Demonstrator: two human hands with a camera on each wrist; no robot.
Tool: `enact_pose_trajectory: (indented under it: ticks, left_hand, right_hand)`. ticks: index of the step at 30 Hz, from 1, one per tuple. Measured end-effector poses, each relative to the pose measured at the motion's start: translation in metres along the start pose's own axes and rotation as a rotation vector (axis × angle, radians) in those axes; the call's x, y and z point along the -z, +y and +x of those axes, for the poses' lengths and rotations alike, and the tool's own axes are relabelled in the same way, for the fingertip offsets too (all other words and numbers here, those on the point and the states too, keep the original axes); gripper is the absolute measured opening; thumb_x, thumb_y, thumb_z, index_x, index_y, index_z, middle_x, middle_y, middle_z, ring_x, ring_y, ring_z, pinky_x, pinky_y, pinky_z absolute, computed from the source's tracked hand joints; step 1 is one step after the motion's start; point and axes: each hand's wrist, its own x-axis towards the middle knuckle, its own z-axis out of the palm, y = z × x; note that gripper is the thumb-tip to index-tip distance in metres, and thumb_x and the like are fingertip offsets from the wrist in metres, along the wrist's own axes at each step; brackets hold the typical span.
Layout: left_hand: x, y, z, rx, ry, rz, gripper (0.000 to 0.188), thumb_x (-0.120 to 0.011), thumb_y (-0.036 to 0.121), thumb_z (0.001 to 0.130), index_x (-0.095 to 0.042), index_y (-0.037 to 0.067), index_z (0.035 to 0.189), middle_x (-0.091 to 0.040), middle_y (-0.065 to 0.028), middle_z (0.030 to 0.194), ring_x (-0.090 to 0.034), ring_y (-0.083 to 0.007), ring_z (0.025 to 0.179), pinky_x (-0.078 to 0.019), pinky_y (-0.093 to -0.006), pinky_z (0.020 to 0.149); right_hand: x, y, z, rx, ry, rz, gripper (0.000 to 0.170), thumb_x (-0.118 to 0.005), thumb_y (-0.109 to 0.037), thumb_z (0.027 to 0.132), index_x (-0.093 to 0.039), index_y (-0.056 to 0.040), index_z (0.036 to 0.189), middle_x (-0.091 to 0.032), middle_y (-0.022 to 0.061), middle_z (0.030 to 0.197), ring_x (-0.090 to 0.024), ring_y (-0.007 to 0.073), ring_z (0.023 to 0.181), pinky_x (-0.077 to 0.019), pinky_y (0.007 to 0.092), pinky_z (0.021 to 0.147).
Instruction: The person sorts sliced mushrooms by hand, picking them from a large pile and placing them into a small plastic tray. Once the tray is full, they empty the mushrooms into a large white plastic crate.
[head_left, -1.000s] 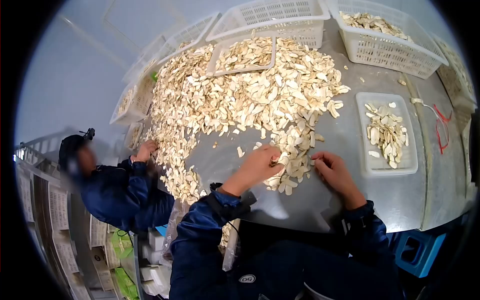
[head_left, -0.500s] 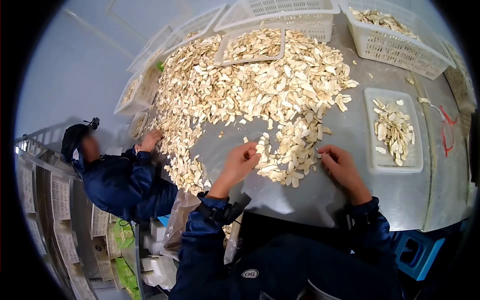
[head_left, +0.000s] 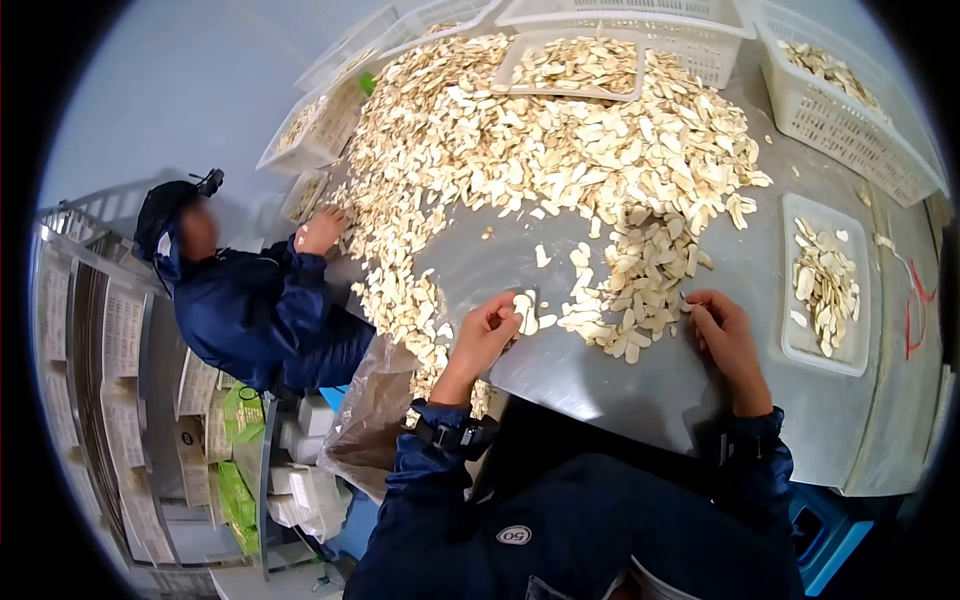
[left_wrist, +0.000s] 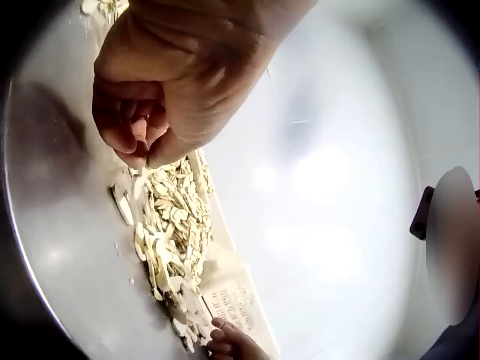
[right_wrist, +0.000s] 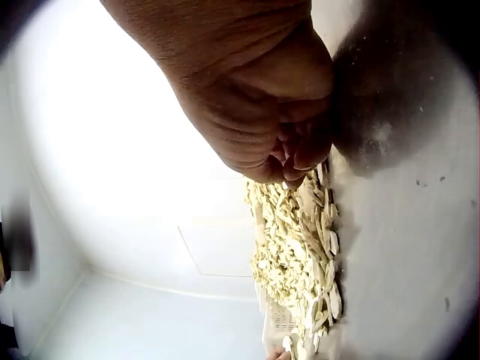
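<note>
A broad pile of pale dried slices [head_left: 560, 140] covers the far table, and a smaller heap of slices [head_left: 645, 270] lies between my hands in the head view. My left hand [head_left: 485, 335] is left of this heap, thumb and fingertips pinching a pale slice [head_left: 522, 302] close over the table; a few loose slices [head_left: 545, 321] lie beside it. My right hand [head_left: 728, 335] is at the heap's right edge, fingers curled, with a small pale slice [head_left: 688, 297] at the fingertips. In the right wrist view the curled fingers [right_wrist: 296, 161] hide most of it.
A white tray with slices [head_left: 830, 365] stands at the right, a second tray [head_left: 570, 92] on the pile. Perforated white baskets [head_left: 850, 130] line the back. Another person [head_left: 265, 310] works at the left. A plastic bag [head_left: 365, 420] hangs at the near table edge.
My left hand has come off the small heap and moved left, with a few slices now apart from it. My right hand stays beside the heap. The head view has shifted.
</note>
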Motion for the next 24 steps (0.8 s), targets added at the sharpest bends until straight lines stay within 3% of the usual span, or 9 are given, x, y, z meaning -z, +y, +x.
enact_pose_trajectory:
  ticks: [6, 9, 10, 13, 14, 18, 21, 22, 24]
  left_hand:
    - [0.011, -0.005, -0.007, 0.019, 0.03, -0.02, 0.033, -0.06, 0.01, 0.097, -0.058, 0.002, 0.129, -0.064, 0.0011, 0.085, -0.054, -0.0052, 0.069, -0.0435, -0.0213, 0.058]
    - [0.022, -0.029, -0.001, -0.211, 0.34, 0.394, 0.036, -0.067, 0.009, 0.091, -0.06, 0.003, 0.125, -0.064, -0.0058, 0.089, -0.057, -0.0118, 0.066, -0.046, -0.0262, 0.058]
    - [0.014, -0.023, -0.005, -0.316, 0.51, 0.476, 0.036, -0.071, 0.009, 0.085, -0.062, 0.004, 0.12, -0.061, -0.0108, 0.098, -0.059, -0.0178, 0.065, -0.0483, -0.0304, 0.06]
    - [0.002, -0.007, -0.011, -0.341, 0.433, 0.633, 0.035, -0.073, 0.009, 0.083, -0.063, 0.006, 0.116, -0.059, -0.0123, 0.103, -0.06, -0.0199, 0.065, -0.0494, -0.0327, 0.061]
    - [-0.011, 0.007, -0.016, -0.288, 0.362, 0.637, 0.029, -0.073, 0.007, 0.082, -0.062, 0.003, 0.109, -0.06, -0.0093, 0.094, -0.06, -0.0172, 0.068, -0.0496, -0.0307, 0.061]
    - [-0.03, 0.013, -0.017, -0.383, 0.207, 0.753, 0.023, -0.075, 0.009, 0.082, -0.066, 0.003, 0.102, -0.063, -0.0107, 0.087, -0.062, -0.0171, 0.067, -0.0499, -0.0299, 0.062]
    - [-0.028, 0.004, -0.014, -0.304, 0.322, 0.587, 0.022, -0.072, 0.01, 0.086, -0.067, 0.002, 0.105, -0.066, -0.0098, 0.083, -0.064, -0.0174, 0.068, -0.0504, -0.0308, 0.062]
    - [-0.026, 0.003, -0.014, -0.261, 0.295, 0.468, 0.021, -0.069, 0.009, 0.09, -0.066, 0.0, 0.109, -0.069, -0.0069, 0.083, -0.065, -0.0116, 0.07, -0.0495, -0.0266, 0.061]
    - [-0.023, -0.002, -0.013, -0.127, 0.182, 0.13, 0.02, -0.067, 0.009, 0.093, -0.065, -0.001, 0.11, -0.069, -0.0042, 0.085, -0.065, -0.0089, 0.072, -0.0485, -0.0235, 0.061]
  right_hand:
    - [-0.001, 0.005, 0.002, -0.001, -0.004, 0.016, 0.019, -0.055, -0.014, 0.099, -0.064, -0.0022, 0.111, -0.057, -0.0046, 0.074, -0.048, 0.0019, 0.058, -0.0381, 0.0186, 0.052]
    - [0.0, 0.004, 0.002, 0.009, -0.008, 0.02, 0.02, -0.054, -0.014, 0.1, -0.064, -0.0016, 0.111, -0.057, -0.0047, 0.075, -0.048, 0.0017, 0.059, -0.0384, 0.0184, 0.053]
    - [0.0, 0.005, 0.002, 0.016, -0.011, 0.02, 0.02, -0.054, -0.014, 0.1, -0.064, -0.0015, 0.111, -0.057, -0.0048, 0.075, -0.048, 0.0017, 0.059, -0.0385, 0.0183, 0.053]
    - [0.0, 0.005, 0.003, 0.015, -0.013, 0.019, 0.02, -0.055, -0.014, 0.1, -0.064, -0.0012, 0.111, -0.056, -0.0052, 0.075, -0.048, 0.0016, 0.059, -0.0389, 0.0181, 0.053]
    - [0.0, 0.005, 0.003, 0.015, -0.01, 0.015, 0.019, -0.055, -0.014, 0.1, -0.064, -0.0014, 0.111, -0.056, -0.0052, 0.075, -0.048, 0.0016, 0.059, -0.0389, 0.0182, 0.053]
    - [0.0, 0.002, 0.001, 0.012, 0.005, -0.003, 0.019, -0.054, -0.014, 0.1, -0.064, -0.0024, 0.111, -0.057, -0.005, 0.075, -0.048, 0.0015, 0.059, -0.0387, 0.0184, 0.052]
    - [0.001, 0.006, 0.002, 0.031, 0.009, -0.014, 0.018, -0.055, -0.015, 0.1, -0.065, -0.003, 0.109, -0.058, -0.0046, 0.075, -0.049, 0.0016, 0.059, -0.0385, 0.0187, 0.052]
    - [0.001, 0.007, 0.002, 0.039, 0.007, -0.015, 0.019, -0.055, -0.015, 0.099, -0.065, -0.0032, 0.109, -0.058, -0.0045, 0.075, -0.049, 0.0016, 0.059, -0.0384, 0.0188, 0.052]
    - [-0.002, 0.006, 0.001, 0.019, 0.013, -0.006, 0.019, -0.056, -0.016, 0.099, -0.066, -0.0031, 0.109, -0.058, -0.0043, 0.075, -0.049, 0.0022, 0.06, -0.0386, 0.0195, 0.052]
